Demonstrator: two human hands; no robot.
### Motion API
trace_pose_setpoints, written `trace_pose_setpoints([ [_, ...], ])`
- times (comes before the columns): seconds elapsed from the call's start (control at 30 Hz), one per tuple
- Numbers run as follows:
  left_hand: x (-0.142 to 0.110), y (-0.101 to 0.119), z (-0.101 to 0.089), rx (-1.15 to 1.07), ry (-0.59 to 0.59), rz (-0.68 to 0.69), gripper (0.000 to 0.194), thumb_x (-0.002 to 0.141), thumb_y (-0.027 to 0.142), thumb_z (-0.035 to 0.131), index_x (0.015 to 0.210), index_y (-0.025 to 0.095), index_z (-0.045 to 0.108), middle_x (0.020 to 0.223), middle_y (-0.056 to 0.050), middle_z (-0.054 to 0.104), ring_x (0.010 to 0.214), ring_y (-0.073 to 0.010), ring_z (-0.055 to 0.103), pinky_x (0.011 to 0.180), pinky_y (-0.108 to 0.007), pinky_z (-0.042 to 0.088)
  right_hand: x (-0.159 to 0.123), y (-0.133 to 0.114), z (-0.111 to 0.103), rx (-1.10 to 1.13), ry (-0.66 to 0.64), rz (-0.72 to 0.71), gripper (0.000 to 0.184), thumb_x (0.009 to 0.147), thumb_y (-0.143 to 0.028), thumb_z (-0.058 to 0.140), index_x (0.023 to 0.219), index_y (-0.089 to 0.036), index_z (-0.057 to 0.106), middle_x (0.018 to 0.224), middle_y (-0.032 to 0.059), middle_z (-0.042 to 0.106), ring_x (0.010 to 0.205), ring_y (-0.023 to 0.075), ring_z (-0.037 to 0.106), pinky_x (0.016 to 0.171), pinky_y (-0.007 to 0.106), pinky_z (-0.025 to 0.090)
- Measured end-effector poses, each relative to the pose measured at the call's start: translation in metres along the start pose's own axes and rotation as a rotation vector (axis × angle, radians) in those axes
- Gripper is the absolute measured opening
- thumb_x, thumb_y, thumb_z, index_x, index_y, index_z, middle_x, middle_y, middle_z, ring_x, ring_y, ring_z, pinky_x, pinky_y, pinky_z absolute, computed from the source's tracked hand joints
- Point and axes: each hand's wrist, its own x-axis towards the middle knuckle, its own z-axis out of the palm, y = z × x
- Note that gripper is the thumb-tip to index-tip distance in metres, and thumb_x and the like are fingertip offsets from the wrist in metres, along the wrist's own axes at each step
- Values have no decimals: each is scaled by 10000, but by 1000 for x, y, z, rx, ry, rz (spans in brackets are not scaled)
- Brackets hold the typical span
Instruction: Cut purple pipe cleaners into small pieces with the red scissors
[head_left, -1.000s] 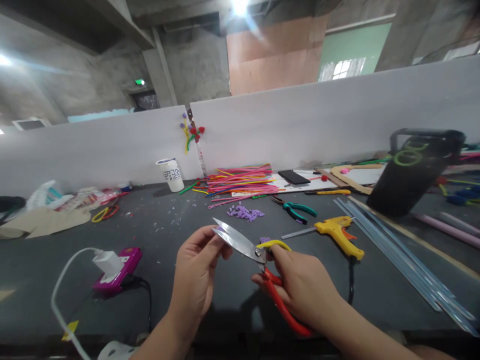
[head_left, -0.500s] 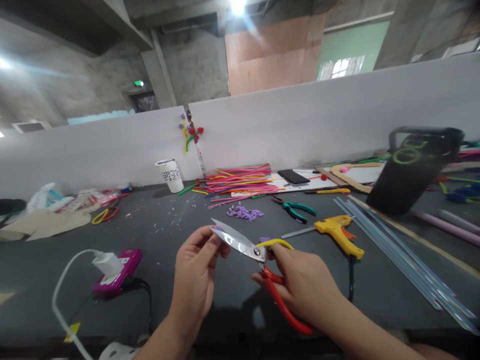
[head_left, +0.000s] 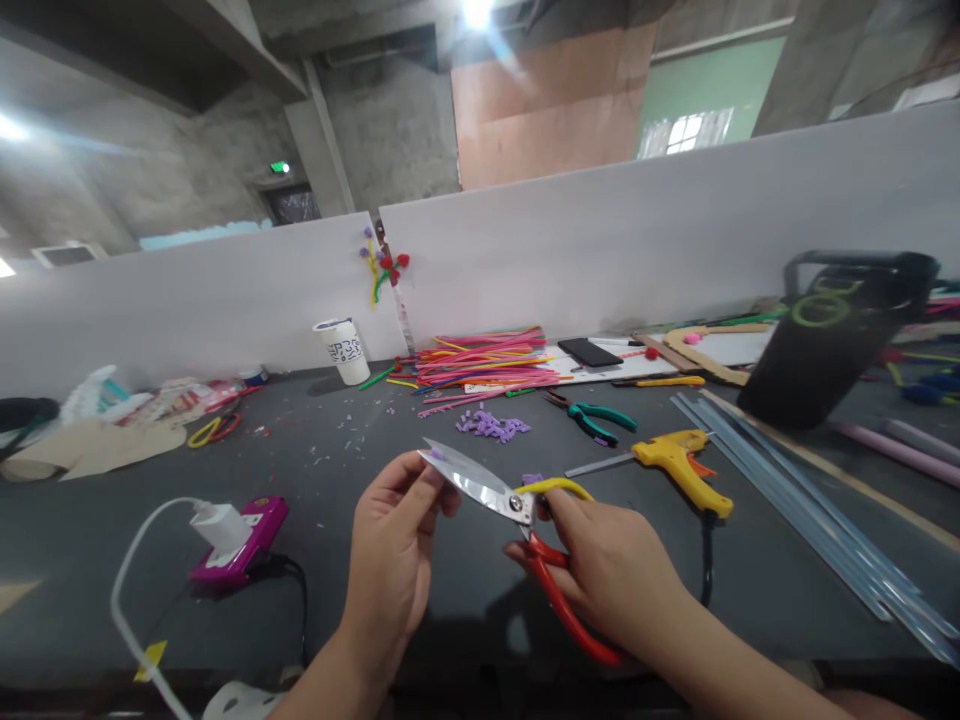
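Note:
My right hand (head_left: pixel 600 550) grips scissors (head_left: pixel 480 486) with one yellow and one red handle; the blades point up and left. In a closed pinch, my left hand (head_left: pixel 394 540) holds a small purple piece (head_left: pixel 436 454) at the blade tips. Most of that piece is hidden by the fingers and blades. Beyond the scissors lies a pile of short purple pieces (head_left: pixel 491 427) on the dark table. A few more purple bits (head_left: pixel 532 479) lie just behind the yellow handle.
To the right lie teal-handled pliers (head_left: pixel 600 415), a yellow glue gun (head_left: pixel 682 470), clear glue sticks (head_left: pixel 795 510) and a black bottle (head_left: pixel 829 340). Pipe cleaners (head_left: pixel 487 358), a phone (head_left: pixel 590 352) and a white cup (head_left: pixel 343 352) are at the back. A purple power strip (head_left: pixel 244 545) sits left.
The scissor blades have closed slightly at the purple piece. Both hands stay in nearly the same place, and the view has shifted a little.

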Motion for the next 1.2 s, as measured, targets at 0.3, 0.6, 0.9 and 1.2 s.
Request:
trace_pose_setpoints([
  [0.3, 1, -3, 0, -33, -3, 13, 64, 676, 183, 639, 737, 169, 657, 609, 17, 580, 539, -60, 492, 542, -161, 407, -1, 0, 1, -52, 40, -4, 402, 794, -529, 383, 733, -158, 524, 587, 44, 604, 520, 170, 574, 481, 250, 299],
  [0.6, 2, -4, 0, -32, 8, 27, 61, 675, 178, 639, 734, 169, 655, 620, 25, 588, 540, -59, 494, 547, -163, 399, 1, -2, -1, -86, 20, 18, 433, 790, -551, 365, 746, -156, 534, 594, 47, 610, 523, 188, 583, 475, 260, 302],
  [0.9, 2, -4, 0, -34, 18, 36, 60, 670, 178, 644, 728, 169, 652, 623, 23, 590, 540, -60, 497, 540, -165, 397, 1, -3, -2, -52, 19, -3, 436, 806, -543, 350, 728, -152, 525, 565, 40, 609, 501, 182, 585, 461, 257, 290],
  [1.2, 2, -3, -1, -19, 11, 34, 46, 678, 175, 638, 723, 174, 648, 624, 31, 594, 545, -56, 502, 553, -164, 396, 2, -3, -1, -25, -18, 6, 416, 814, -533, 344, 710, -162, 502, 552, 34, 604, 503, 182, 585, 466, 256, 285],
])
